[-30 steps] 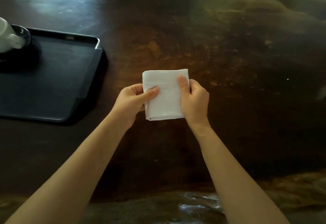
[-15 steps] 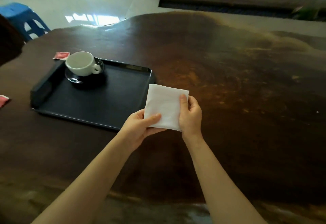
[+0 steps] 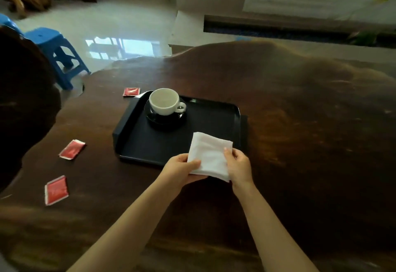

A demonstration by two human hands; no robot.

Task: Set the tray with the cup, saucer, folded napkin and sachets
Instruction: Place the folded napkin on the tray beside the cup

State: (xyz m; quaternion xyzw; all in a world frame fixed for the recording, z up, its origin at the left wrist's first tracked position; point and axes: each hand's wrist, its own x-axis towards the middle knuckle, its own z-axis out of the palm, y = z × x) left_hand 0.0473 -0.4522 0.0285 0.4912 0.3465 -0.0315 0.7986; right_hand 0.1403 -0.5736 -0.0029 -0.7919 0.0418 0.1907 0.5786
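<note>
Dark wooden counter (image 3: pixel 300 121), near edge blurred, black tray (image 3: pixel 214 121) holding white cup (image 3: pixel 165 101) on dark saucer (image 3: pixel 165 119), left hand (image 3: pixel 182 169) and right hand (image 3: pixel 239 165) each with grip closed on folded napkin (image 3: pixel 209 156) over tray's near right corner.

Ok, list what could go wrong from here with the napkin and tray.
1. The folded napkin, pinched by the left hand and right hand over the tray's near right corner, may unfold or land across the rim.
2. Pushed farther in, it could nudge the cup on its saucer.
</note>
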